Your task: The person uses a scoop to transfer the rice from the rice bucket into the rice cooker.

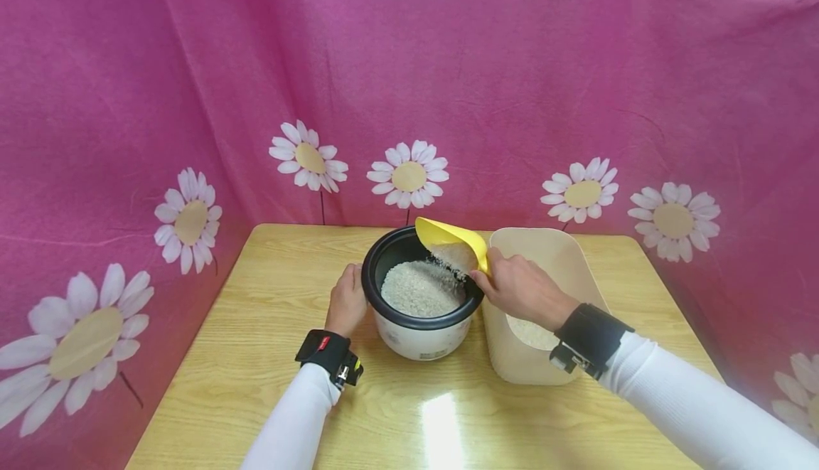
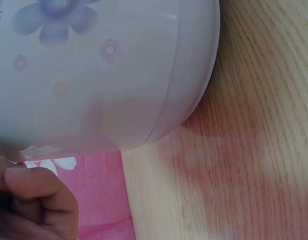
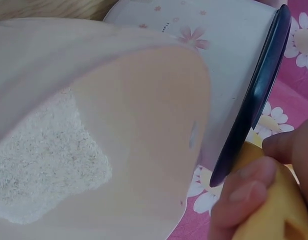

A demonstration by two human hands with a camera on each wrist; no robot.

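A white rice cooker (image 1: pixel 419 338) with a black rim and a flower print stands on the table, rice (image 1: pixel 422 289) heaped inside. My left hand (image 1: pixel 348 299) grips its left side just below the rim; in the left wrist view the curled fingers (image 2: pixel 41 187) are beside the flowered wall. My right hand (image 1: pixel 521 289) holds a yellow scoop (image 1: pixel 457 235) by its handle, tilted over the cooker's right side. Grains spill from the scoop into the cooker. In the right wrist view the fingers wrap the scoop's handle (image 3: pixel 273 210), close to the black rim (image 3: pixel 258 90).
A cream plastic bin (image 1: pixel 544 242) stands right of the cooker, close against it, with more rice (image 3: pixel 49 160) at its bottom. Both are on a wooden table (image 1: pixel 275 299). Pink cloth (image 1: pixel 409 65) printed with daisies hangs behind and along both sides.
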